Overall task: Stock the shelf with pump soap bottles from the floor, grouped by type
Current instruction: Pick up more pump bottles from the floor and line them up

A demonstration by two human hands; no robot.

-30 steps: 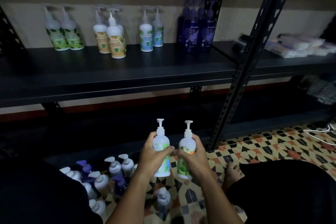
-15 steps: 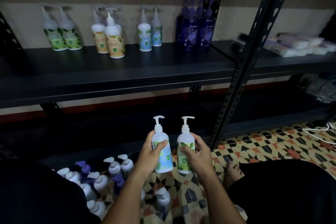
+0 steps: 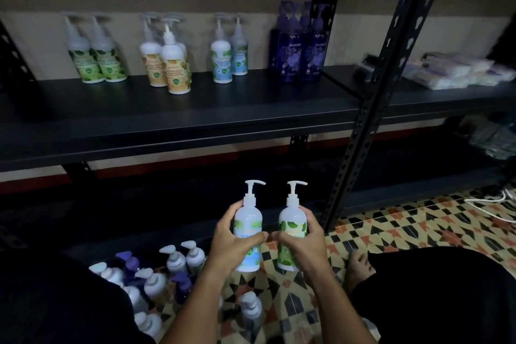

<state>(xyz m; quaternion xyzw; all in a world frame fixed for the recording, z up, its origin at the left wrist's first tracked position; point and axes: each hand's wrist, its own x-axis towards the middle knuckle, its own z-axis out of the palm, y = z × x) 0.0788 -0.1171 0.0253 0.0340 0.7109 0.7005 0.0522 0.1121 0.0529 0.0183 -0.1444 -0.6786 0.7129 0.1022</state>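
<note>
**Two pump bottles held upright above the floor stock**

Head view. Left hand point(image 3: 233, 243) grasps a blue-label bottle point(image 3: 248, 232); right hand point(image 3: 303, 244) grasps a green-label bottle point(image 3: 292, 234). Both are white, upright, side by side, pump spouts pointing right, held below the shelf point(image 3: 178, 109).

Shelf contents, left to right: green-label pair point(image 3: 97, 60), yellow-label group point(image 3: 167, 64), blue-label pair point(image 3: 229, 56), dark purple bottles point(image 3: 300, 47). Groups stand apart.

On the patterned floor point(image 3: 391, 232), lower left: a cluster of white and purple pump bottles point(image 3: 156, 279), labels unreadable.
</note>
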